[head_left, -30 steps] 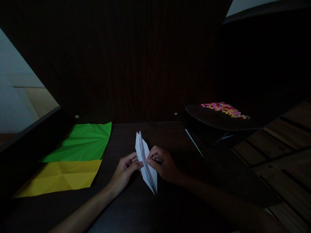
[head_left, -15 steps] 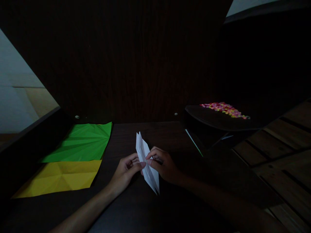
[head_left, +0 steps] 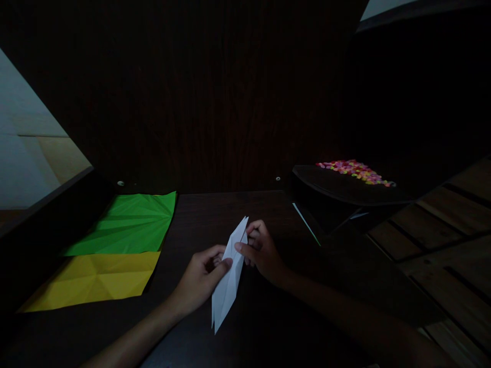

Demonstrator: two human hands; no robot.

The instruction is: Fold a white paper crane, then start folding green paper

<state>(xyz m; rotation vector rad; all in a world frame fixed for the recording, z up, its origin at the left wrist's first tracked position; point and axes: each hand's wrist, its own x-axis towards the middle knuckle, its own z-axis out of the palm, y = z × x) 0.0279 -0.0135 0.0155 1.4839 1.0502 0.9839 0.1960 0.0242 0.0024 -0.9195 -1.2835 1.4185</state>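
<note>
A folded white paper piece (head_left: 229, 278), long and pointed at both ends, is held above the dark wooden table (head_left: 238, 332) near the middle of the scene. It is tilted, with the far tip toward the right and the near tip toward the left. The left hand (head_left: 201, 278) is closed on the left edge of the piece, about its middle, thumb and fingers pinching it. The right hand (head_left: 263, 250) is closed on the right edge near the far tip, fingers curled against the paper.

On the table to the left, a creased green paper sheet (head_left: 128, 225) is laid flat, and a creased yellow paper sheet (head_left: 95, 280) is laid just nearer, its far edge touching or overlapping the green one. To the far right, a dark raised surface (head_left: 337, 186) carries a patch of small multicoloured pieces (head_left: 355, 171); these are too small to identify. No writing or label can be read.
</note>
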